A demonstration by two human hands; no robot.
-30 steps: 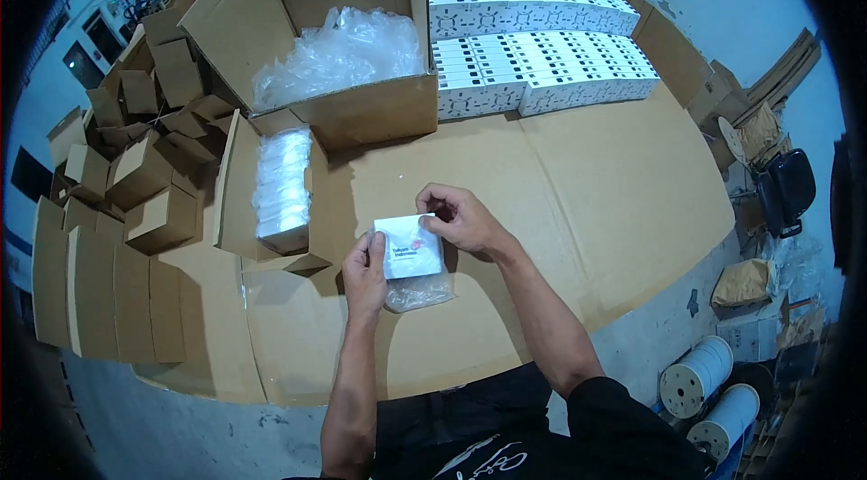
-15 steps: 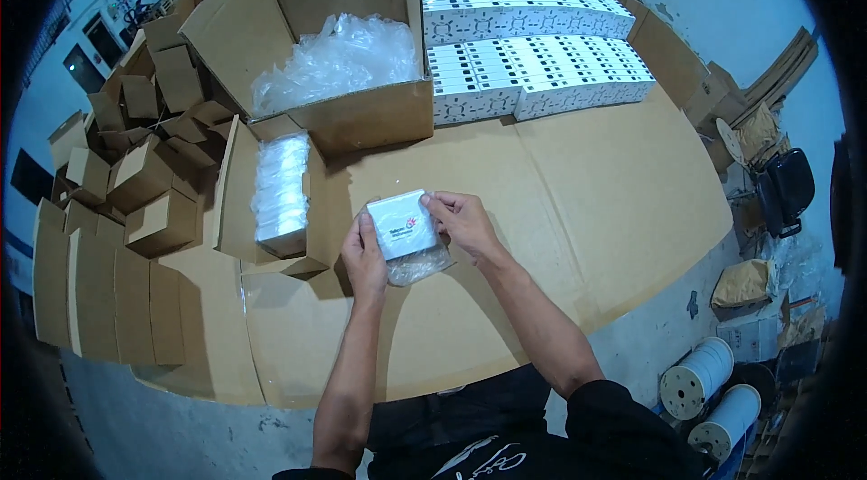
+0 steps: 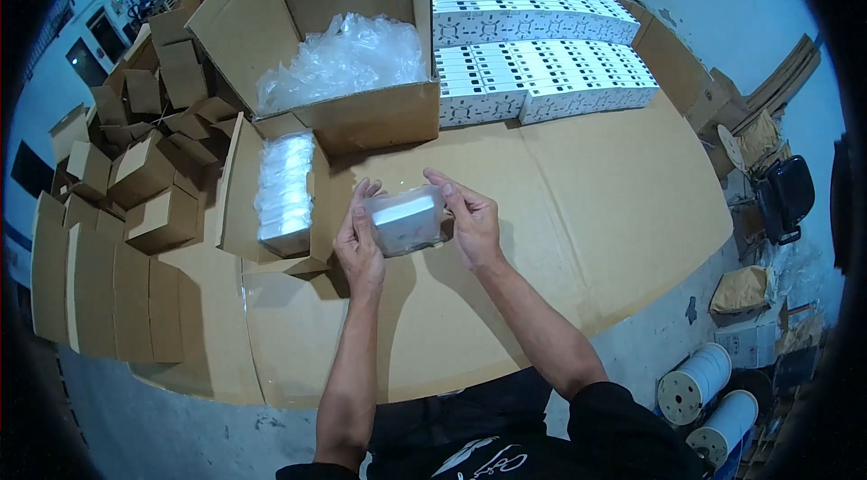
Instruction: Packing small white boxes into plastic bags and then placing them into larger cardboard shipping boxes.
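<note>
A small flat white box [image 3: 406,219] is inside a clear plastic bag [image 3: 383,210], held above the table in front of me. My left hand [image 3: 358,247] grips the bagged box at its left side, thumb on the near face and fingers behind. At the right end my right hand [image 3: 471,225] pinches the bag's edge between thumb and fingers. To the left stands an open carton [image 3: 321,209] with a row of similar bagged white boxes [image 3: 285,184] packed upright in it.
Behind that carton, a larger open carton [image 3: 379,119] holds loose clear bags [image 3: 348,60]. Stacked white boxes [image 3: 587,96] fill the table's far right. Brown cartons [image 3: 161,220] crowd the left. Cable spools [image 3: 695,381] stand on the floor at right.
The white box has gone into the plastic bag, which was beneath it before. My right hand has shifted from the box's top corner to the bag's right edge.
</note>
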